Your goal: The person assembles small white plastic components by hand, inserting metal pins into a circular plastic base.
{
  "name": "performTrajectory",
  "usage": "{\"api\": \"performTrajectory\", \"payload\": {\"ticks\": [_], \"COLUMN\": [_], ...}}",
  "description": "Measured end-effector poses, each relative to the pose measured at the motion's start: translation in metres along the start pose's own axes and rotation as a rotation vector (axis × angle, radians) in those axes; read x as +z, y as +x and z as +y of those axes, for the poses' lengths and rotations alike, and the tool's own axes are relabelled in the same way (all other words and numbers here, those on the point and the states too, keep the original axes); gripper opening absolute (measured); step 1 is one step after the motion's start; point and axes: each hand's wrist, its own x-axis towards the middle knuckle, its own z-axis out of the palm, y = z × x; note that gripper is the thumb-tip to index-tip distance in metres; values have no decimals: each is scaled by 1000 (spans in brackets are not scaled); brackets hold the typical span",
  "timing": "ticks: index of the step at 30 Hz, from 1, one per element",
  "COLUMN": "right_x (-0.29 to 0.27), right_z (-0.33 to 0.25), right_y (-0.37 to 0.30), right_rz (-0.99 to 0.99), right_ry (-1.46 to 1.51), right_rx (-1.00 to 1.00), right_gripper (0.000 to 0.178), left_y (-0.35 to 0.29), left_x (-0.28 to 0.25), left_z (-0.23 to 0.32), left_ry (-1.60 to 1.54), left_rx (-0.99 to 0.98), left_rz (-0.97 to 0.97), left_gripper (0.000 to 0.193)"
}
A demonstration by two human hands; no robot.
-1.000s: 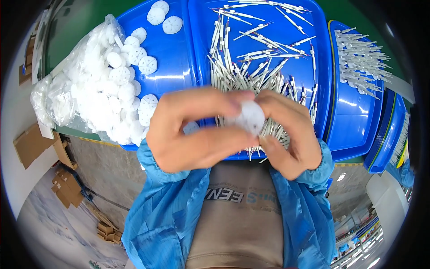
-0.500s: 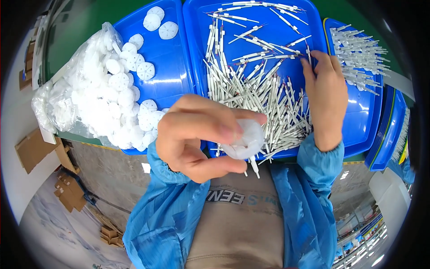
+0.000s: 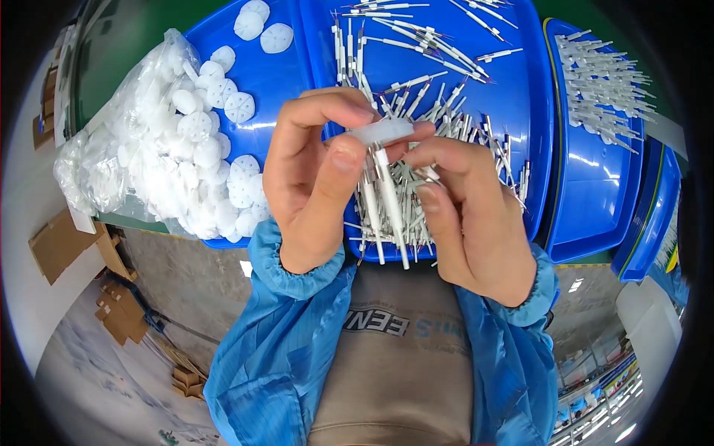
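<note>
We note the left hand (image 3: 312, 175) clamped on a white plastic disc (image 3: 385, 131), slender white rods (image 3: 388, 195) hanging beneath it, above the blue tray (image 3: 515, 91), the right hand (image 3: 480, 215) curled close by, whether gripping anything we cannot tell.

Blue trays (image 3: 517, 89) of small white parts (image 3: 601, 85), cardboard boxes (image 3: 123, 311) and grey floor (image 3: 190, 279) suggest a workshop.

Brown cartons (image 3: 122, 315) show at left, near grey flooring (image 3: 195, 276).
</note>
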Motion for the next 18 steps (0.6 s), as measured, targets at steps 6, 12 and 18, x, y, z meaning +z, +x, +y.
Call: {"api": "performTrajectory", "payload": {"ticks": [6,12,18], "right_x": [13,10,11], "right_z": [7,3,12], "right_y": [6,1,6], "right_rz": [190,209,242], "right_ry": [-62,-18,2], "right_rx": [-57,-89,-235], "right_gripper": [6,2,3], "left_y": [1,1,2], "left_x": [-4,-8,-15], "left_z": [0,-4,9], "left_ry": [97,131,369], "left_rx": [2,119,259], "left_rz": [-83,-205,-202], "left_gripper": [28,26,32]}}
